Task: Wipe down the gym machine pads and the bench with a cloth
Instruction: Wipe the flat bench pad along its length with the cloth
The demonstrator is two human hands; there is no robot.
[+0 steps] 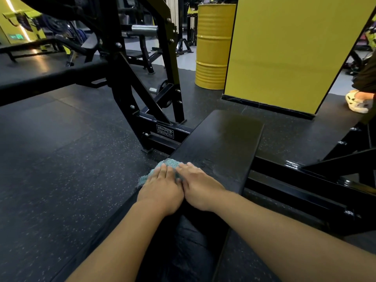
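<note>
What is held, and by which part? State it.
Neither hand grips anything: left hand and right hand press flat on the teal cloth, over its near part.

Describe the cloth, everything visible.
The teal, fluffy terry-looking cloth lies bunched on the near left edge of the black padded bench, with its left part overhanging the edge. Both hands press on it with flat, straight fingers: the left hand covers its middle and the right hand its right side. Only its far rim and left corner show; the rest is hidden beneath the hands.
</note>
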